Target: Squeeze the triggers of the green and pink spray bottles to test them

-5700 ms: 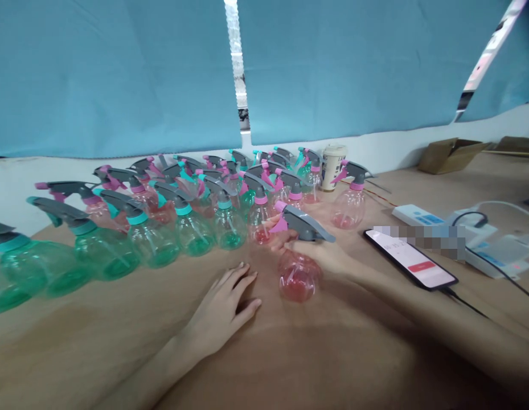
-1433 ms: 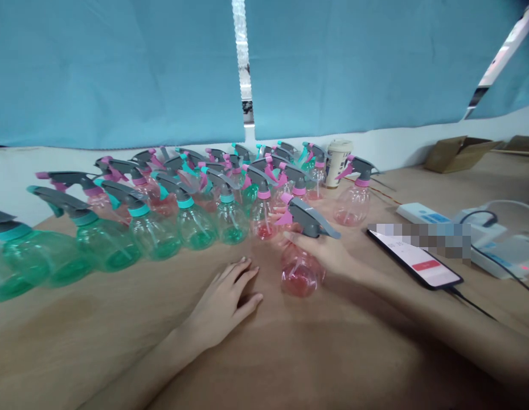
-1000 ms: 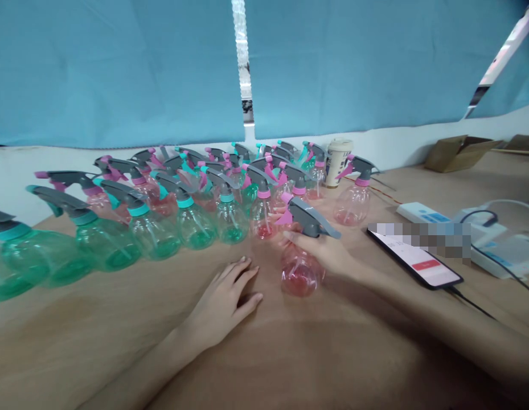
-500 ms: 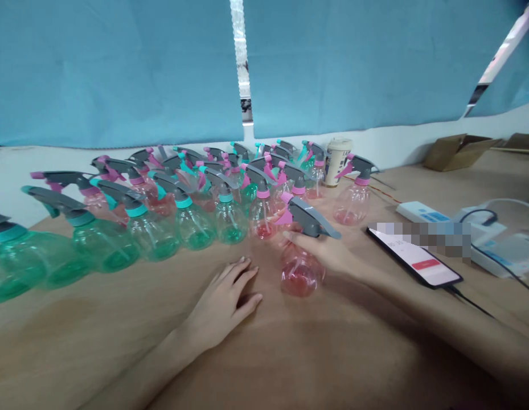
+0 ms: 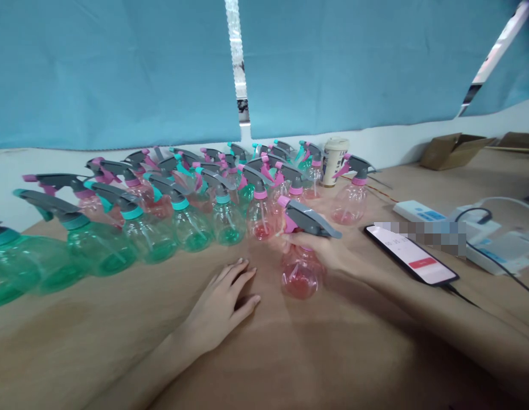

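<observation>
My right hand (image 5: 322, 247) is closed around the neck of a pink spray bottle (image 5: 302, 279) with a grey and pink trigger head. The bottle is upright, its base at or close to the tabletop. My left hand (image 5: 219, 302) lies flat on the wooden table (image 5: 255, 364), fingers apart, holding nothing. Beyond both hands stand several spray bottles in rows: green ones such as a green spray bottle (image 5: 191, 228) with a teal collar, and pink ones such as a pink spray bottle (image 5: 261, 219). Another pink spray bottle (image 5: 349, 202) stands apart, behind my right hand.
A paper cup (image 5: 335, 162) stands behind the bottles. To the right lie a phone (image 5: 411, 256) with a cable and a white power strip (image 5: 422, 213) with cords. An open cardboard box (image 5: 454, 151) sits at the back right, before a blue curtain (image 5: 353, 62).
The view has shifted slightly. The trigger head of the held spray bottle sits a little differently over my right hand, which keeps its grip. My left hand stays where it was.
</observation>
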The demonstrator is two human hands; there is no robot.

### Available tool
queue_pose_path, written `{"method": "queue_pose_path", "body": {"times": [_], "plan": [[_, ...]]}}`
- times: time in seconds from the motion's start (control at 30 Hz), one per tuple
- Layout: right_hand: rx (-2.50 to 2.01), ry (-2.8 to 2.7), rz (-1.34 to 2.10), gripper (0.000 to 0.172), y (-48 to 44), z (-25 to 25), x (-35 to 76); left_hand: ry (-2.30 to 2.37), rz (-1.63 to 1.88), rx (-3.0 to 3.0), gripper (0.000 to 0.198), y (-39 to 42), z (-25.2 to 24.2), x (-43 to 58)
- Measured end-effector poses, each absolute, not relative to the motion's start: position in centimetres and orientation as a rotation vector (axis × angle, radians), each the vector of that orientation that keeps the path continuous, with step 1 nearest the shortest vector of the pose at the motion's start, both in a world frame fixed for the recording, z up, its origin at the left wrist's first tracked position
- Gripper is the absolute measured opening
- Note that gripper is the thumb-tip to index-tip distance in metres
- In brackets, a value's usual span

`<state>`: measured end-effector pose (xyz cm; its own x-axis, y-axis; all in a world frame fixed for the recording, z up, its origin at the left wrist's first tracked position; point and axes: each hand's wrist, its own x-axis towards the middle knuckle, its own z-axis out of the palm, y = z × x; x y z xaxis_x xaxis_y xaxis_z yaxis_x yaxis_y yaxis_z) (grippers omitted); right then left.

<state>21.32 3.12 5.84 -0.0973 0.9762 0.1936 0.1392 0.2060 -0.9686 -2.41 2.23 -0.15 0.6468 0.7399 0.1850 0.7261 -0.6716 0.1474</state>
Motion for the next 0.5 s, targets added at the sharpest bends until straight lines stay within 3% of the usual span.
{"method": "queue_pose_path", "body": {"times": [0.5], "plan": [[-1.103, -1.335, 0.986, 0.009, 3.6, 4.5, 20.9, 1.249, 0.352, 2.787, 0.045, 2.2, -0.1, -2.4]]}}
